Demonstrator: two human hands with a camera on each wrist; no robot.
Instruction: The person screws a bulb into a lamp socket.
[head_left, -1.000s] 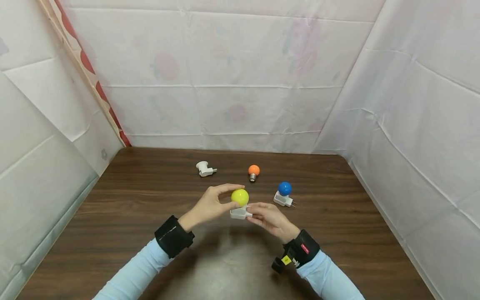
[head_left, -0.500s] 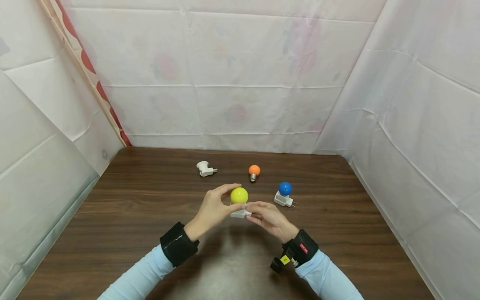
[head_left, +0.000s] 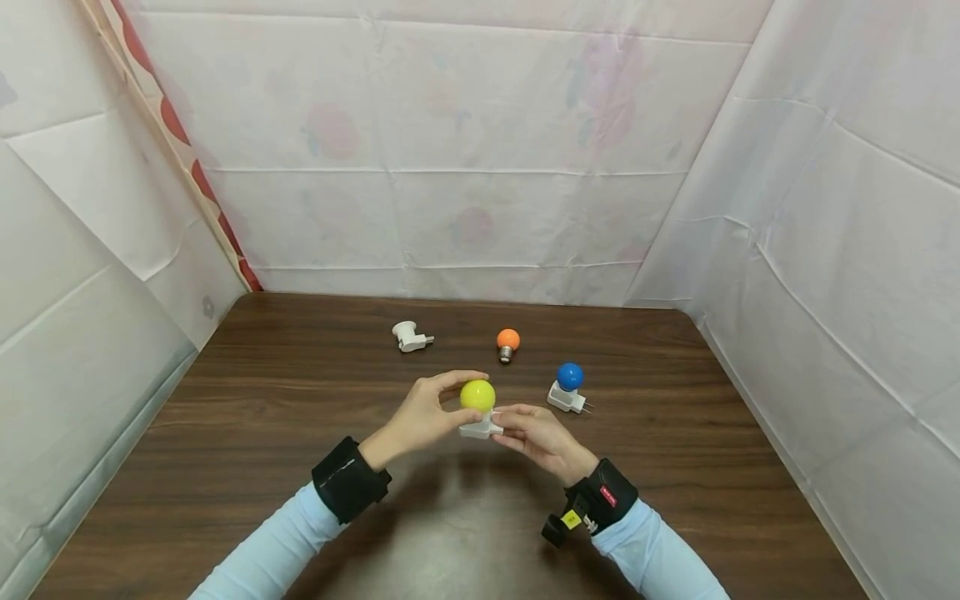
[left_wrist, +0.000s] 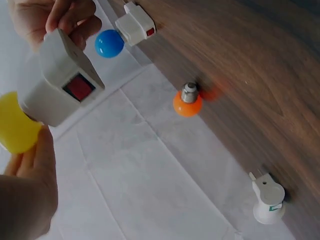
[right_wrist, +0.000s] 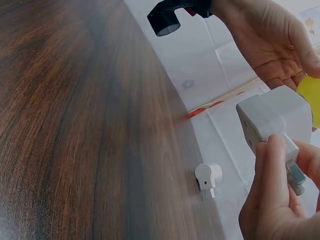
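My left hand (head_left: pixel 423 417) pinches a yellow light bulb (head_left: pixel 477 395) between thumb and fingers. Below the bulb is a white plug-in lamp socket (head_left: pixel 476 429), which my right hand (head_left: pixel 542 439) grips by its plug end. In the left wrist view the yellow bulb (left_wrist: pixel 18 122) sits in the mouth of the socket (left_wrist: pixel 62 80), whose red switch (left_wrist: pixel 79 87) shows on the side. The right wrist view has the socket (right_wrist: pixel 280 112) held up off the table, with its metal prongs (right_wrist: pixel 296 179) sticking out between my right fingers. The bulb's threaded base is hidden.
Behind the hands, an orange bulb (head_left: pixel 508 340) lies on the brown table (head_left: pixel 247 433). A loose white socket (head_left: pixel 410 337) lies at the back left. To the right, a blue bulb (head_left: pixel 570 377) sits in another white socket (head_left: pixel 566 398). White sheets (head_left: pixel 450 167) wall the table in.
My left hand shifts slightly around the yellow bulb, its wrist swinging right and then back left. The right hand and the socket stay almost still.
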